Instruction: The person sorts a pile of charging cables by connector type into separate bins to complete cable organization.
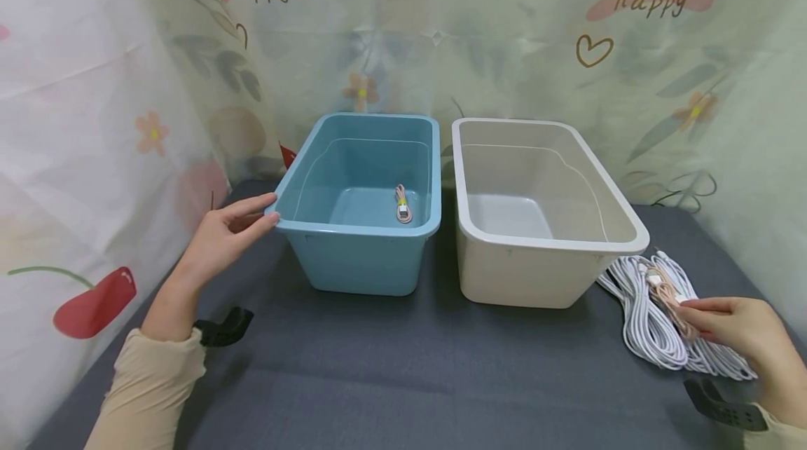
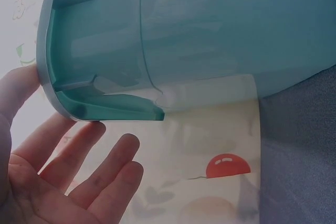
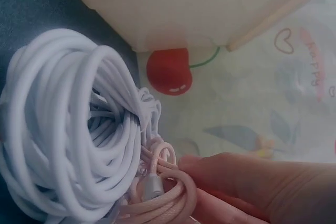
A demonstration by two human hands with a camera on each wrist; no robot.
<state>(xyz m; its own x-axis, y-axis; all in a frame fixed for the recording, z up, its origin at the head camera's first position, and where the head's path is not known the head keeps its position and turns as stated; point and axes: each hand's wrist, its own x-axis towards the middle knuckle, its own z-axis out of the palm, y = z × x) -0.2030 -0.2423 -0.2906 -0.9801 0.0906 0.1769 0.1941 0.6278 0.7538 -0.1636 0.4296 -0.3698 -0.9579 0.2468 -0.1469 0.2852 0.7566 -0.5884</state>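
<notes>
My left hand (image 1: 221,236) rests its fingertips on the near left corner of a blue plastic bin (image 1: 356,257). The left wrist view has the thumb against the bin's rim (image 2: 44,85) and the other fingers loosely extended below it. On the right, my right hand (image 1: 737,327) pinches a coiled pink cable (image 1: 665,296) between thumb and fingers. That cable lies over a large bundle of white cable (image 1: 649,331); in the right wrist view, a grey metallic connector (image 3: 153,187) shows on the pink coil. Inside the blue bin sits a small pink cable with a yellow tie (image 1: 402,205).
A beige bin (image 1: 523,271) stands right of the blue one, a narrow gap between them, with the white bundle by its right side. Both stand on a dark cloth-covered table (image 1: 378,380). Printed curtains (image 1: 429,36) hang behind and at the sides.
</notes>
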